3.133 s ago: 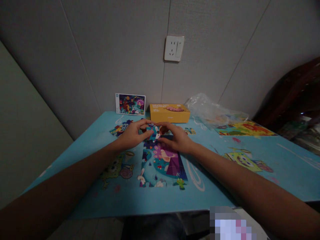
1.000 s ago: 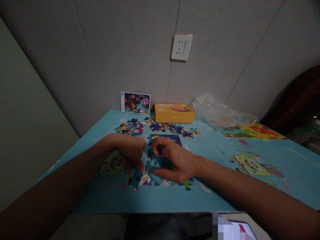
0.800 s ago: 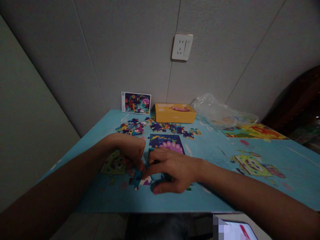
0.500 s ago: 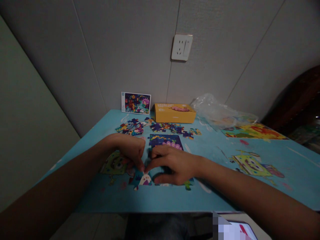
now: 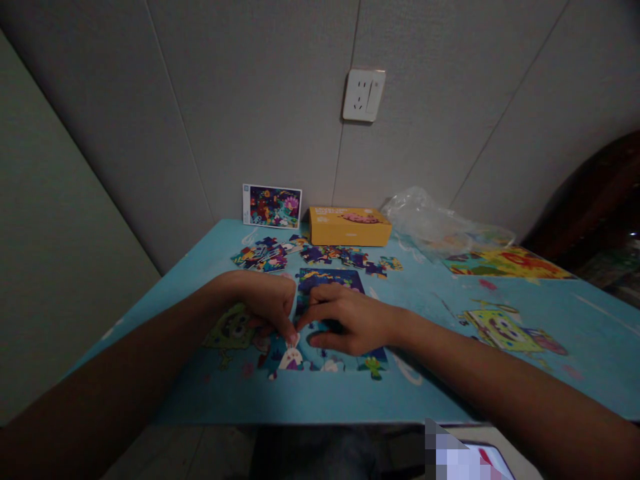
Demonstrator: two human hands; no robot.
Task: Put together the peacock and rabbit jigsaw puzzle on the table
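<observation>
A partly assembled jigsaw puzzle (image 5: 327, 279) lies flat on the blue cartoon-printed table (image 5: 430, 313). My left hand (image 5: 265, 307) is curled, its fingertips pressing down on the puzzle's left edge near a white rabbit picture (image 5: 291, 360). My right hand (image 5: 345, 317) rests on the puzzle's middle, forefinger stretched toward the left fingertips, thumb below. The two hands almost touch. Whether a loose piece lies under the fingers is hidden. Loose puzzle pieces (image 5: 310, 253) are scattered beyond the puzzle.
A reference picture card (image 5: 272, 206) leans on the wall beside a yellow box (image 5: 349, 227). A crumpled clear plastic bag (image 5: 440, 227) lies at the back right. A wall socket (image 5: 363, 95) is above. A dark chair (image 5: 590, 213) stands at right.
Both hands came from the puzzle's far edge to its near left part. Over the last second the right hand slid slightly away from me, uncovering the puzzle's bottom edge; the left hand hardly moved.
</observation>
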